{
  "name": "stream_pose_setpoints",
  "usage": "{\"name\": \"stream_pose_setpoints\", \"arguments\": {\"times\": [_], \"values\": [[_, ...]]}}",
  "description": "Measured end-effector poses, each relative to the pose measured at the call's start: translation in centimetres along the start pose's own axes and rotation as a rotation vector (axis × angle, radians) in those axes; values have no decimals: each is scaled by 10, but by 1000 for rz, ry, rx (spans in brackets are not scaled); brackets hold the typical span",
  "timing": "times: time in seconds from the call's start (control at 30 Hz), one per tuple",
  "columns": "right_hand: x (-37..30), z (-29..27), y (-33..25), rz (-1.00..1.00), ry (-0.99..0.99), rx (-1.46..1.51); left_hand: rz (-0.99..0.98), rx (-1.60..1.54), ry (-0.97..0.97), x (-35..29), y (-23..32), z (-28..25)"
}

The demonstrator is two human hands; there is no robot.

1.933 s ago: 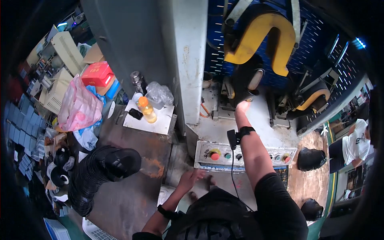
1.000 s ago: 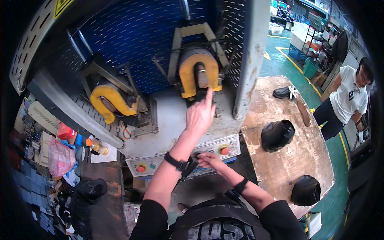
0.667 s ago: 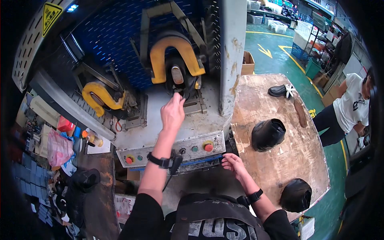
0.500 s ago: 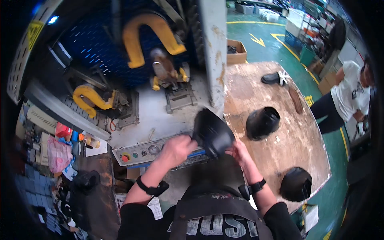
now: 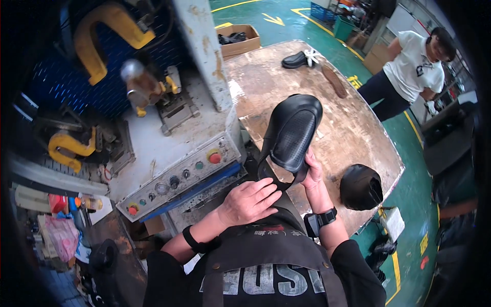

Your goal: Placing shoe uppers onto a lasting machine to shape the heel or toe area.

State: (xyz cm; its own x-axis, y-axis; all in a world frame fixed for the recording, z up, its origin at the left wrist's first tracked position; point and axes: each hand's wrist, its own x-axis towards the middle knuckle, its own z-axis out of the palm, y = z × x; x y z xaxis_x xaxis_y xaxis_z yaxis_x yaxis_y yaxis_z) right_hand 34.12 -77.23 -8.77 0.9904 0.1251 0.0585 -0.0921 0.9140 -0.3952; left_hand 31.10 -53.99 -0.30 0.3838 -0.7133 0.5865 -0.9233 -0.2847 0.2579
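In front of me, over the near left side of the table (image 5: 365, 140), is a black shoe upper (image 5: 294, 135) with a perforated panel, its toe pointing up and away. My right hand (image 5: 313, 171) grips its lower right edge, thumb up along the side. At the lower left rim, my left hand (image 5: 250, 201) has its fingers stretched out and a little apart, fingertips by the upper's edge; its thumb is hidden. To the right of my hands, another black upper (image 5: 361, 187) rests on the table.
Left of the table stands a machine with a button panel (image 5: 176, 179) and yellow U-shaped clamps (image 5: 105, 36). A black shoe with white laces (image 5: 295, 60) and a brown insole (image 5: 334, 82) lie at the table's far end. Beyond it stands a person in white (image 5: 417, 66).
My view has swung right. The held upper has been turned so its perforated panel shows, and it is over the table. The upper earlier lying near the machine no longer shows.
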Motion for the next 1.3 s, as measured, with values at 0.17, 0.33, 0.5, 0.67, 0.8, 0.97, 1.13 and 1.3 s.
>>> {"name": "stream_pose_setpoints", "arguments": {"times": [0.17, 0.33, 0.5, 0.67, 0.8, 0.97, 1.13, 1.3], "values": [[-13, -21, -27, -118, 38, 64, 74, 153, -59, 14, -10, 34], [20, -14, -91, -342, 116, -322, 91, 77, 64, 72, -42, 67], [30, -39, -112, -419, 424, -485, -43, 120, -13, 132, -122, 121], [33, -51, -67, -343, 480, -1113, -292, -14, 102, 156, -169, 160], [68, -23, -27, -562, 332, -2088, -440, -223, 397, 103, -153, 155], [124, -26, -3, -640, 288, -2526, -558, -304, 66, -77, -102, 139], [119, -80, -39, -980, 384, -2657, -1187, -317, 117, -297, -52, 66], [131, -105, -43, -1043, 438, -2752, -1798, 279, 361, -504, 29, -111]]}}
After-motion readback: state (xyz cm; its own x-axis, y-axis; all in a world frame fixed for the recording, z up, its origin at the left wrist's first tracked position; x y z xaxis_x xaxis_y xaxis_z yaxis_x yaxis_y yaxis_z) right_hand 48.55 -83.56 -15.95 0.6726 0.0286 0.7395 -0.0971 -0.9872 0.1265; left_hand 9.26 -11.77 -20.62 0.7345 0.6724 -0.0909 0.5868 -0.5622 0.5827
